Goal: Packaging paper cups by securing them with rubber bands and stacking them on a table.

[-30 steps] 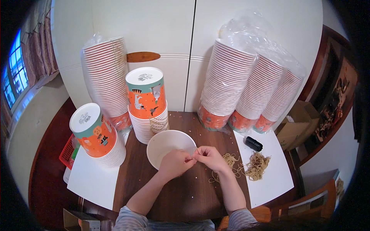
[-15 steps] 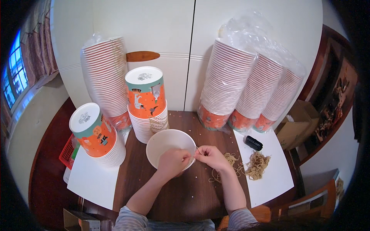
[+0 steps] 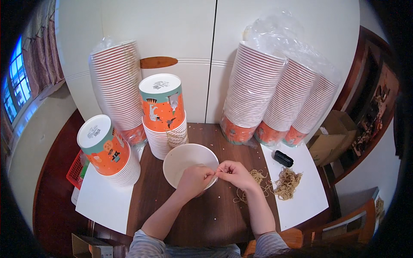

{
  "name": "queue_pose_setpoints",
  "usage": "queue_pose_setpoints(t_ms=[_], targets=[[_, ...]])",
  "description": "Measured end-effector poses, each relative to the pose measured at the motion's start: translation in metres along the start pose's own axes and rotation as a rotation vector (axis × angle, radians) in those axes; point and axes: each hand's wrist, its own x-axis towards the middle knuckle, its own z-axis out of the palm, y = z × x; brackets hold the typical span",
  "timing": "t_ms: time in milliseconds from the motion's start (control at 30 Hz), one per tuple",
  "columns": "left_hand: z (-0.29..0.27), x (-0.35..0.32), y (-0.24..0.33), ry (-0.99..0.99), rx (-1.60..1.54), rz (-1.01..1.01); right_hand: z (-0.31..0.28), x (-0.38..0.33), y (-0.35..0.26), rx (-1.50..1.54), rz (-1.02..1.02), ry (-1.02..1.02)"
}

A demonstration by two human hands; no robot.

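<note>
The left hand (image 3: 194, 180) and the right hand (image 3: 234, 174) meet fingertip to fingertip over the 4 o'clock rim of a white paper bowl (image 3: 186, 163) that sits open side up on the dark wooden table (image 3: 202, 219). Both grips are pressed together, the thumbs and forefingers pinching something small and thin between them; it is too small to tell for sure, though it looks like a rubber band. The left hand lies across the bowl's near rim and touches it; the right hand hovers just beside the rim at its 3 o'clock side.

At 3 o'clock from the right hand, a loose heap of tan rubber bands (image 3: 287, 184) lies partly on a white sheet (image 3: 301, 206), with a few stray bands near the wrist. A small black object (image 3: 283, 158) lies at 12 o'clock from the heap.

Just behind the bowl, at 11 o'clock, stands a stack of bowls topped by an orange lidded tub (image 3: 162, 103). A second lidded tub on a stack (image 3: 103, 146) leans at 9 o'clock, well apart. Tall wrapped stacks of bowls (image 3: 279, 99) lean against the white wall at 1 o'clock, and another (image 3: 114, 86) at 11 o'clock.
</note>
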Motion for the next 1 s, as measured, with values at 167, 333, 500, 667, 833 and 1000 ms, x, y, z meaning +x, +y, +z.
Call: queue_pose_setpoints(t_ms=[167, 333, 500, 667, 833, 1000], targets=[[0.0017, -0.0012, -0.0029, -0.004, -0.011, 0.001, 0.0004, 0.0005, 0.0013, 0.069, -0.003, -0.026], [0.0017, -0.0014, -0.0012, 0.009, -0.147, -0.043, 0.0015, 0.0008, 0.0009, 0.130, -0.013, -0.021], [-0.0028, -0.0010, 0.0036, -0.082, -0.173, -0.131, 0.0017, 0.0010, 0.0005, 0.112, -0.003, 0.017], [0.0006, -0.0013, 0.0008, -0.090, -0.255, -0.177, 0.0008, 0.0016, 0.0035, 0.088, -0.021, 0.039], [0.0030, -0.0017, -0.0020, -0.045, -0.226, -0.145, 0.0001, 0.0019, 0.0057, 0.052, -0.039, 0.041], [-0.0020, 0.0005, 0.0039, -0.047, -0.181, -0.108, 0.0021, 0.0000, 0.0013, -0.038, -0.039, 0.069]])
